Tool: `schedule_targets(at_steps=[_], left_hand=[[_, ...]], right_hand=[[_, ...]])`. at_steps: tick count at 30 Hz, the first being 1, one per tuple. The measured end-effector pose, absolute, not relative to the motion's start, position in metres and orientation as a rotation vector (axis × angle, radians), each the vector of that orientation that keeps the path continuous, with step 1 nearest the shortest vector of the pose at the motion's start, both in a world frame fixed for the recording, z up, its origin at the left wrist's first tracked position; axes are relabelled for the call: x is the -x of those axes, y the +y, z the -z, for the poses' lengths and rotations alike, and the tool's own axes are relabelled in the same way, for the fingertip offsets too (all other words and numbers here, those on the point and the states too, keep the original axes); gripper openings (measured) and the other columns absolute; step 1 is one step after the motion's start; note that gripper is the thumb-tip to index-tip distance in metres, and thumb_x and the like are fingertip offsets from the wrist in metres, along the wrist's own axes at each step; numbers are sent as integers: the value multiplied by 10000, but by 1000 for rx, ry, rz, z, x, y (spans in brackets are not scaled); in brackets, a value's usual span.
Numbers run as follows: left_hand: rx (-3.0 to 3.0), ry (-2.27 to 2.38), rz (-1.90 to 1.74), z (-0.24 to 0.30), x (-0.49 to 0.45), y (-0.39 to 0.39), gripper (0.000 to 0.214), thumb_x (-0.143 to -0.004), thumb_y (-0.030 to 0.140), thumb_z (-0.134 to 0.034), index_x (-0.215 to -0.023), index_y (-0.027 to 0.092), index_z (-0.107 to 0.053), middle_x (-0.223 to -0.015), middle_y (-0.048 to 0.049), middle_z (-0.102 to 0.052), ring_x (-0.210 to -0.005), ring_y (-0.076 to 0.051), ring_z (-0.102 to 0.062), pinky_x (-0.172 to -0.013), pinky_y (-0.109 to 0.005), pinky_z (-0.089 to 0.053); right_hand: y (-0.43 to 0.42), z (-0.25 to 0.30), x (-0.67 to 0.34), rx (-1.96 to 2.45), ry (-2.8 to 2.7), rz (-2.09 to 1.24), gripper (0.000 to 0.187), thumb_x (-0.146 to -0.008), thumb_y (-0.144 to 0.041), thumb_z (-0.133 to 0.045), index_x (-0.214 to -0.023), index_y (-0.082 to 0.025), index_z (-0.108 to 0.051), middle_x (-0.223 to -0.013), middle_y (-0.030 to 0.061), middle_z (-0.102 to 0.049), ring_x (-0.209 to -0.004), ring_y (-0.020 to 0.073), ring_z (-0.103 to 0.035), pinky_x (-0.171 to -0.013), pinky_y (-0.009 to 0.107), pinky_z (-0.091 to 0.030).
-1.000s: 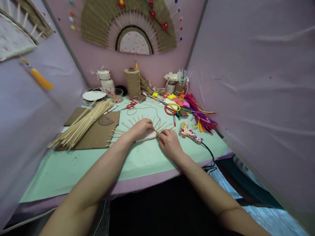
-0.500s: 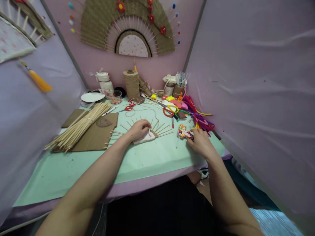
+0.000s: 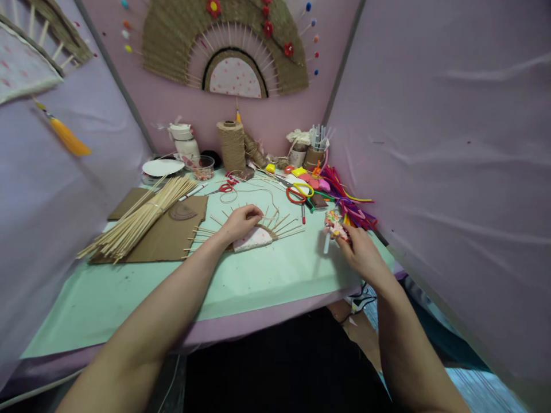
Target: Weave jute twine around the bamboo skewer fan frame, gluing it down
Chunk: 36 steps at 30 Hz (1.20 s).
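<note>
My right hand (image 3: 359, 249) is closed around a hot glue gun (image 3: 334, 222) with a colourful pattern, raised at the right of the table. A pale translucent glue stick (image 3: 326, 243) juts from it. On the table lies a small half-round fan (image 3: 253, 237), its base covered in white spotted cloth and thin sticks spreading out from it. Over its upper edge my left hand (image 3: 241, 222) pinches a strand of jute twine (image 3: 274, 199); the fingertips are partly hidden.
Left of the fan, a bundle of bamboo sticks (image 3: 148, 215) lies on cardboard (image 3: 172, 244). Behind are a twine spool (image 3: 231, 146), red-and-yellow scissors (image 3: 297, 194), a bottle (image 3: 185, 143) and pipe cleaners (image 3: 355, 206). A large fan (image 3: 167, 54) hangs on the back wall.
My right hand has lifted the glue gun off the table and moved slightly right. My left hand has risen a little from the fan's cloth, showing more of it.
</note>
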<state>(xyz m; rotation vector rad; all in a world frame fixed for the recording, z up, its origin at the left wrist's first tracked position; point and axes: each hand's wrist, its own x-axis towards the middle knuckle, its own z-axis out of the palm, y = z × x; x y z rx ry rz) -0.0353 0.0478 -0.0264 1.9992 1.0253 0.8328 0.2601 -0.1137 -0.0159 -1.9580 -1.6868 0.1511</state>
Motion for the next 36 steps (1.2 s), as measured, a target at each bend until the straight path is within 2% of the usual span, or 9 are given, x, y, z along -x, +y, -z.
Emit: schedule_targets(at_steps=[3,5,9,18,30,36], left_hand=[[-1944,1047,-858,26,35,48,190,-751,309,-570,-854,169,-649,-837,-25,-691,-794,-169,-616,-749,-290,-479],[-1923,1052,-863,25,34,47,188,-747,310,-572,-846,169,-648,-827,-22,-686,-787,-167,-613,-749,-291,-478],[-1919,1052,-851,24,33,46,177,-738,296,-570,-834,168,-647,-821,-22,-684,-786,-169,-611,-748,-293,-472],[-1956,1032,-819,23,31,42,142,-723,230,-542,-803,170,-642,-818,-23,-697,-799,-172,-625,-766,-290,-483],[-2018,1011,-815,27,33,44,180,-722,213,-522,-827,169,-662,-823,-21,-701,-798,-172,-620,-742,-281,-479],[-2029,1028,-804,30,33,46,175,-724,212,-523,-820,179,-665,-842,-19,-710,-808,-174,-623,-751,-282,-482]], right_hand=[[-125,-2,-246,1761,-1429,-618,393,-877,-479,-431,-1012,-161,-617,-890,87,-595,-774,207,-552,-697,319,-469],[-128,-9,-229,1625,-1254,-957,407,-845,-542,-477,-914,-168,-621,-791,39,-538,-664,154,-490,-552,260,-413],[-121,-11,-198,1506,-1209,-1340,487,-772,-611,-590,-917,-149,-635,-714,-8,-457,-578,100,-388,-455,221,-302],[-95,-11,-186,1718,-1442,-1354,588,-771,-679,-577,-977,-133,-642,-704,-9,-476,-572,97,-429,-452,213,-336],[-82,-15,-182,1756,-1677,-1244,603,-814,-711,-482,-904,-134,-634,-640,-21,-424,-521,102,-410,-429,223,-356],[-84,-18,-181,1792,-1683,-1239,590,-820,-708,-481,-888,-144,-639,-666,0,-464,-529,105,-420,-429,220,-374]])
